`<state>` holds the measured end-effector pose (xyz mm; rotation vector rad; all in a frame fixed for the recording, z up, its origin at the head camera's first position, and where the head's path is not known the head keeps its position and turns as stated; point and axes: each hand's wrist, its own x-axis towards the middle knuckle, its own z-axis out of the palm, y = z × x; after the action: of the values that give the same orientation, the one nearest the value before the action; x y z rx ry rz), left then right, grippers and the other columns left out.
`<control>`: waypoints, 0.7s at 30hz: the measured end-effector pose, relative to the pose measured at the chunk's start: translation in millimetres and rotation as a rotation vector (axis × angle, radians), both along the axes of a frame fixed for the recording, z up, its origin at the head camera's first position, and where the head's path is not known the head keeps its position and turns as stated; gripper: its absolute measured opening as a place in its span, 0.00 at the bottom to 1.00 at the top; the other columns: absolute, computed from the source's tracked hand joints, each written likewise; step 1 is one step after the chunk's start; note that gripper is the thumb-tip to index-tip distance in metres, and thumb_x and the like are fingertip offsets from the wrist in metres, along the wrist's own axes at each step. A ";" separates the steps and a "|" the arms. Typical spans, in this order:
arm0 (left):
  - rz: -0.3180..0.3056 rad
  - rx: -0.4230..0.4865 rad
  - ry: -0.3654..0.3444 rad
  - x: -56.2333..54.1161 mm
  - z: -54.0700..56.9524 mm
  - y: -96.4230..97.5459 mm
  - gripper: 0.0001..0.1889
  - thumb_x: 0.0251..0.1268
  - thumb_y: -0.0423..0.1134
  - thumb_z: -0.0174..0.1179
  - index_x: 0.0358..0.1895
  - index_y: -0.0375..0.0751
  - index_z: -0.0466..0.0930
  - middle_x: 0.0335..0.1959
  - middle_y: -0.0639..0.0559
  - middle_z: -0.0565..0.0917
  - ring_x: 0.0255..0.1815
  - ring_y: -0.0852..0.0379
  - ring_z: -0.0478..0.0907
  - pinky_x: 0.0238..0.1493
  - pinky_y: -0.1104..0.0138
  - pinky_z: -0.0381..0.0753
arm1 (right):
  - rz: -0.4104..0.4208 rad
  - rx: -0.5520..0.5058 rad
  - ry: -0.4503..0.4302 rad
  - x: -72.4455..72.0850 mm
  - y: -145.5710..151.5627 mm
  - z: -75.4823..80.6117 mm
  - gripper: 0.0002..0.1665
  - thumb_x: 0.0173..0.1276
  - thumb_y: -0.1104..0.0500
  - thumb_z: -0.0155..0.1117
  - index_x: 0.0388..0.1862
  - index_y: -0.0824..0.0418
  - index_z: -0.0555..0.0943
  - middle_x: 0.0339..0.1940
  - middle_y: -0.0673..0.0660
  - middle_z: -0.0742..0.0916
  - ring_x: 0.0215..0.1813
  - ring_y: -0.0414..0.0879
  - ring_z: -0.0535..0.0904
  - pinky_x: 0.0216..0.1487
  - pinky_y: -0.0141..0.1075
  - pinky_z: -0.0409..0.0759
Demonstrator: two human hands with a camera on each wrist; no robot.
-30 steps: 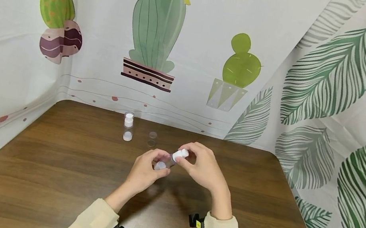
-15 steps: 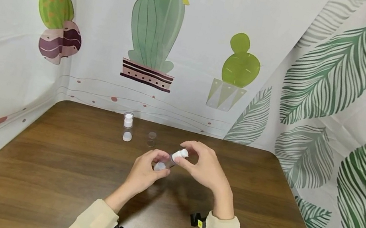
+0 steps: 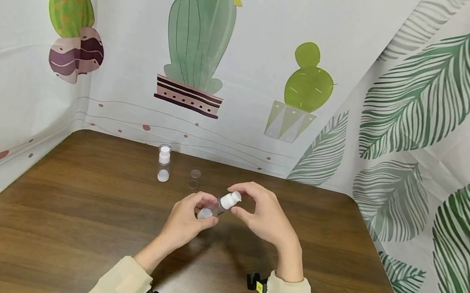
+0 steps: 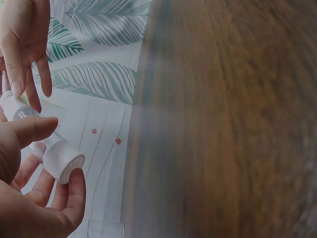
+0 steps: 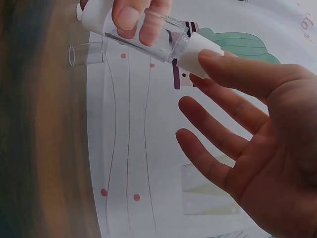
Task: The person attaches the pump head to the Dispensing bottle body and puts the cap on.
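Observation:
Tilted between both hands is a clear pump bottle with a white base and a white pump top. The left hand grips the bottle's lower body; in the left wrist view its fingers curl about the white base. At the upper end, the right hand has thumb and index finger on either side of the pump top. The right wrist view shows that thumb overlapping the white collar, with the other fingers spread loosely.
A second clear bottle with a white pump stands at the back of the wooden table. To its right is a small clear cap. A patterned cloth hangs behind the table, and each wrist wears a black camera.
The right thumb has shifted from the front of the pump top to its lower edge, and the right wrist has moved slightly rightward. The left hand holds the bottle in nearly the same place.

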<state>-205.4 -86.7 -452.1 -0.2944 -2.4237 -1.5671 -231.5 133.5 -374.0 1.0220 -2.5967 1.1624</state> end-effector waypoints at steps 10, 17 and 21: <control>-0.002 0.002 0.000 0.5 0.5 0.1 0.20 0.56 0.33 0.79 0.52 0.48 0.87 0.49 0.52 0.88 0.51 0.51 0.84 0.52 0.55 0.80 | 0.008 0.010 -0.021 -1.0 -3.0 -1.8 0.16 0.68 0.67 0.76 0.51 0.53 0.86 0.46 0.43 0.88 0.51 0.41 0.83 0.60 0.44 0.81; -0.001 0.001 -0.002 0.4 -0.2 -0.2 0.20 0.56 0.35 0.80 0.51 0.48 0.87 0.49 0.53 0.88 0.51 0.52 0.84 0.53 0.55 0.80 | -0.010 0.015 -0.032 -1.2 -4.8 -1.1 0.12 0.69 0.63 0.77 0.49 0.54 0.86 0.43 0.43 0.88 0.49 0.42 0.84 0.57 0.43 0.82; -0.001 -0.002 0.002 0.4 -0.2 -0.2 0.19 0.56 0.35 0.80 0.51 0.49 0.87 0.49 0.54 0.88 0.51 0.52 0.84 0.53 0.55 0.80 | -0.036 0.017 -0.044 -0.5 -5.9 -0.7 0.11 0.70 0.60 0.77 0.48 0.54 0.86 0.41 0.43 0.88 0.49 0.47 0.86 0.54 0.42 0.82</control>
<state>-204.9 -86.9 -452.2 -0.2977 -2.4246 -1.5642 -232.0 127.6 -374.7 0.9592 -2.6510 1.1695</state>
